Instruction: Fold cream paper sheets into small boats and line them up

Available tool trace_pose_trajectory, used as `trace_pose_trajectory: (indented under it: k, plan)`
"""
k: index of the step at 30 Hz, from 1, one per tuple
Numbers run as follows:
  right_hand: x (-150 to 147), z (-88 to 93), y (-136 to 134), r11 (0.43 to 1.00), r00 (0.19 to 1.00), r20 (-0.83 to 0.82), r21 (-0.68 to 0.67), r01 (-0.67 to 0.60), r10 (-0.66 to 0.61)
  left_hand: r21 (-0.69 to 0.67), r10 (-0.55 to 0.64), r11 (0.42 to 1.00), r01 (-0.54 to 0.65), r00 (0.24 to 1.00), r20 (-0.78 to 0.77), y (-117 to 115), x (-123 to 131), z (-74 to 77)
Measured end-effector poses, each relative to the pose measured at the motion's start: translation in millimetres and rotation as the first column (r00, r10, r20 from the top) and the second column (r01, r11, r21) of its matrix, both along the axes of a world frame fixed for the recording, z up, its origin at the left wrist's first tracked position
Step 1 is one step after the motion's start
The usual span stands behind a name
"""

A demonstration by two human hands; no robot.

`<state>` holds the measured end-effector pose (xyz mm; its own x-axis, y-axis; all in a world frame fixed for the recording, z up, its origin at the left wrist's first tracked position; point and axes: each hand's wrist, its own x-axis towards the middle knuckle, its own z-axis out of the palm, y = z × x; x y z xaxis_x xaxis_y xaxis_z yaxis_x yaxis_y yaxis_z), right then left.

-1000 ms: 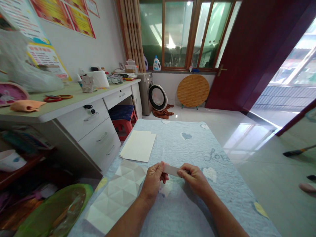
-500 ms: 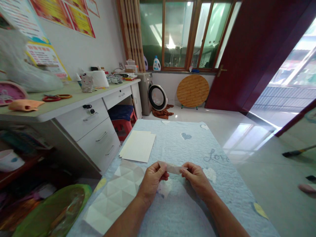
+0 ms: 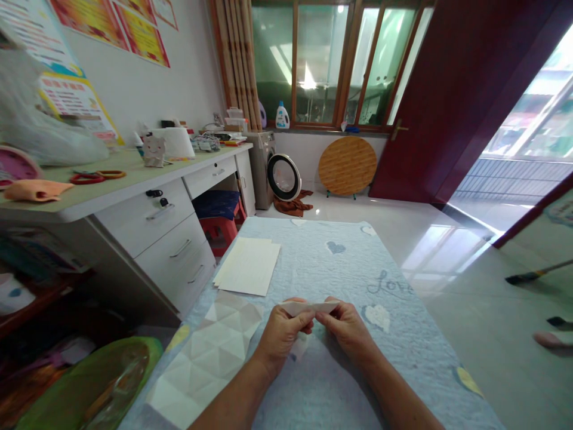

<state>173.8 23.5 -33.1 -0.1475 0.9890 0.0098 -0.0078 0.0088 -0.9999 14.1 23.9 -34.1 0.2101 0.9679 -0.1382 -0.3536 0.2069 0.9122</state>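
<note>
A narrow folded strip of white paper (image 3: 308,307) is held level just above the table, stretched between my two hands. My left hand (image 3: 289,331) pinches its left part, thumb on the near side. On the right part, my right hand (image 3: 342,322) grips with thumb and fingers closed. The two thumbs are close together near the strip's middle. To the left of my left hand lies a creased sheet of white paper (image 3: 208,358) with a triangle fold pattern. Beyond it rests a small stack of cream paper sheets (image 3: 248,269).
The table wears a light blue patterned cloth (image 3: 313,257). A green basin (image 3: 143,358) stands below its left edge. At left is a desk (image 3: 165,173) with scissors (image 3: 96,176) on top. A red stool (image 3: 219,221), a washing machine (image 3: 262,170) and a round wooden board (image 3: 348,164) stand farther back.
My thumbs have come closer together along the strip, which now shows as a thinner edge. The paper stack and the creased sheet stay where they were on the cloth.
</note>
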Motion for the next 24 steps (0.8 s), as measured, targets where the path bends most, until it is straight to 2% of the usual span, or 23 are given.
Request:
trace_pose_trajectory:
  k: [4, 9, 12, 17, 24]
  plan:
    - [2, 3.2, -2, 1.0, 1.0, 0.007, 0.017, -0.014, 0.014, 0.068, 0.008, 0.998, 0.001, 0.992, -0.13, -2, 1, 4.8]
    - [13, 0.0, 0, 0.998, 0.997, 0.032, 0.018, 0.064, -0.065, 0.048, 0.023, 0.999, -0.014, 0.982, -0.185, -2, 1, 2.0]
    - [18, -0.4, 0, 0.993, 0.992, 0.059, 0.028, 0.111, -0.112, 0.043, 0.016, 0.999, -0.008, 0.98, -0.197, -2, 1, -0.1]
    - [18, 3.1, 0, 0.992, 0.99, 0.069, 0.047, 0.116, -0.119, 0.068, 0.019, 0.998, -0.006, 0.98, -0.198, -2, 0, -0.5]
    - [21, -2.5, 4, 0.976, 0.977, -0.029, -0.042, 0.211, -0.213, -0.013, 0.124, 0.992, -0.127, 0.984, -0.125, -2, 3, -3.3]
